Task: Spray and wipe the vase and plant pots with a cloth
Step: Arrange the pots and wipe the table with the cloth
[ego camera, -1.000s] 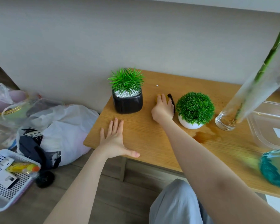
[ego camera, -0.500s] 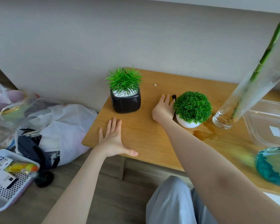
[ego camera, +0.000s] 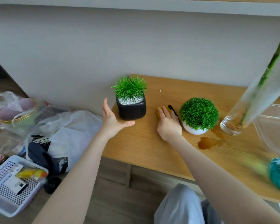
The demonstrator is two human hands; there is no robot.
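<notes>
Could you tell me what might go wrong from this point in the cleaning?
The left hand is open beside the black pot, which stands near the table corner; a clumsy grab could push it off. The right hand, on the yellow cloth, works close to the white pot and might nudge it. A brown puddle could smear.
</notes>
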